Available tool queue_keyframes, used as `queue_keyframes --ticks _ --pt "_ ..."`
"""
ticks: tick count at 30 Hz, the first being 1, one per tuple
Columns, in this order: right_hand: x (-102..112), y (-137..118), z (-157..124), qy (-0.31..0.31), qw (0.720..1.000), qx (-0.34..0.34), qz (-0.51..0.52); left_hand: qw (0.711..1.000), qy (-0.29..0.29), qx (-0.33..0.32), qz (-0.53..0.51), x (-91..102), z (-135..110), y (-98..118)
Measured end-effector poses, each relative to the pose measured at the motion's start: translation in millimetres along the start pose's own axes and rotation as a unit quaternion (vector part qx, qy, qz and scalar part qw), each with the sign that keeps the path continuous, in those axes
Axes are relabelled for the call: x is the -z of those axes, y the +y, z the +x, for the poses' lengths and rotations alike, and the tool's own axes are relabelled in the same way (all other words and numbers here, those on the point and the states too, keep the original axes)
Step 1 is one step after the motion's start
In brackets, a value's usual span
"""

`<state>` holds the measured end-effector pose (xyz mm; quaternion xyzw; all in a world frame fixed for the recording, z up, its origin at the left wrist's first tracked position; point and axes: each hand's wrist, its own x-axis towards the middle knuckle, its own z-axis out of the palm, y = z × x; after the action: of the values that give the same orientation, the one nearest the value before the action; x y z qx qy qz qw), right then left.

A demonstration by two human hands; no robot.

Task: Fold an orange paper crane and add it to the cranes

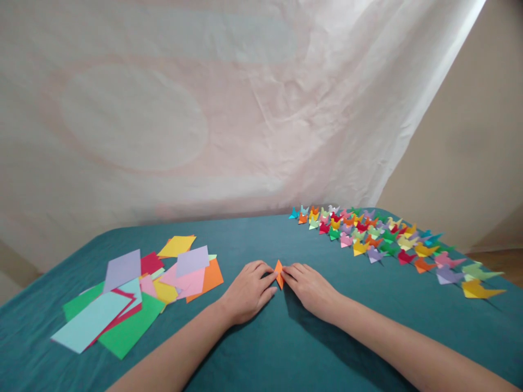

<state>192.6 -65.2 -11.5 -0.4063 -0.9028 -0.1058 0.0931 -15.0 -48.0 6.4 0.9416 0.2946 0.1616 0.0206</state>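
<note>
A small piece of orange origami paper point(279, 268), folded into a narrow diamond, lies on the table midway between my hands. My left hand point(250, 288) has its fingertips on the paper's left edge, with the thumb pointing toward its lower end. From the other side, my right hand point(309, 288) pinches the right edge with its fingers close together. The fingertips hide small parts of both edges, and the right thumb is mostly out of sight under the hand.
Loose colored paper sheets point(122, 332) lie overlapping on the left of the teal cloth-covered table point(253, 359). Rows of small folded paper birds point(404, 257) stand on the right, reaching toward the back edge. A pale hanging sheet point(229, 120) closes off the back.
</note>
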Motion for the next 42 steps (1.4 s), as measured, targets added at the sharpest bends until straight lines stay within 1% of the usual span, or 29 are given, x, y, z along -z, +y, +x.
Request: queue_keyframes --ticks 3,6,9,14,19,30,39,42 --pt "2.4 0.5 -1.2 -0.009 1.0 0.007 0.005 1.0 0.018 0.007 -0.002 -2.9 -1.5 -0.9" --pt "5.5 -1.1 -1.4 -0.027 1.0 0.009 -0.005 0.999 0.036 0.027 0.001 -5.9 -2.9 -2.1" --pt "8.9 -3.7 -1.1 -0.042 0.999 0.008 -0.014 0.998 0.04 0.038 0.001 -7.8 -3.5 -3.1" --pt "11.2 -4.2 -0.9 -0.049 0.999 0.006 -0.016 0.999 0.031 0.028 -0.003 -7.4 -3.6 -3.0" --pt "10.3 -1.5 -1.0 -0.044 0.999 0.006 0.001 0.999 0.022 0.028 -0.013 -4.8 -3.8 -2.0" --pt "12.9 1.8 0.2 -0.045 0.999 0.009 0.024 0.999 0.006 0.044 -0.027 -0.5 -1.6 0.2" --pt "13.8 1.6 0.0 -0.043 0.999 0.01 0.021 0.998 0.001 0.038 -0.04 -0.3 -1.6 0.3" --pt "12.7 1.2 0.3 -0.039 0.999 0.01 0.021 0.998 0.007 0.042 -0.04 -0.4 -1.7 0.6"
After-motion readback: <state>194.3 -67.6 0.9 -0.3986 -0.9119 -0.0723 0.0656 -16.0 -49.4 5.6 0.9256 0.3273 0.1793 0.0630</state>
